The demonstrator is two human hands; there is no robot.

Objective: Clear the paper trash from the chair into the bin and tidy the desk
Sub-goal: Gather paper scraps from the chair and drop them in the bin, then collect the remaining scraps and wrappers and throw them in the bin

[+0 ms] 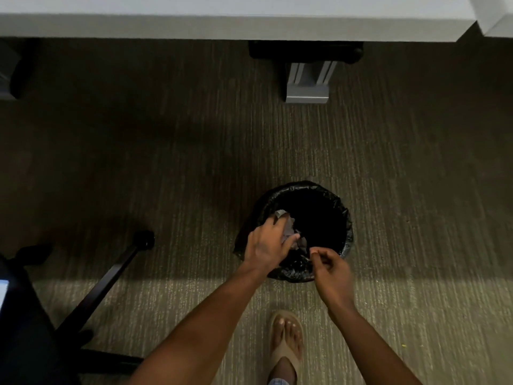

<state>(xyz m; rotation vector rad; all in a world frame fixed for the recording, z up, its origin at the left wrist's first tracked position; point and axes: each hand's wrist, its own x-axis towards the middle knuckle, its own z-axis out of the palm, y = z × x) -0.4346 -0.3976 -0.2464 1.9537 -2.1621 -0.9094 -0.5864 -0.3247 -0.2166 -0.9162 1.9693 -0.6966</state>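
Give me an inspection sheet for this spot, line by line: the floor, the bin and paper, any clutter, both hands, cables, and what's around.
Surface: striped carpet, dim under the desk.
Job's things: round bin with black liner, standing upright; crumpled paper over its opening.
Clutter: nothing seen.
Hands: left hand grips the paper over the bin's near rim; right hand beside it, fingers curled, pinching at the paper's edge.
Cables: nothing seen.
Surroundings: white desk edge above, grey desk leg, black chair base at left, sandalled foot below.
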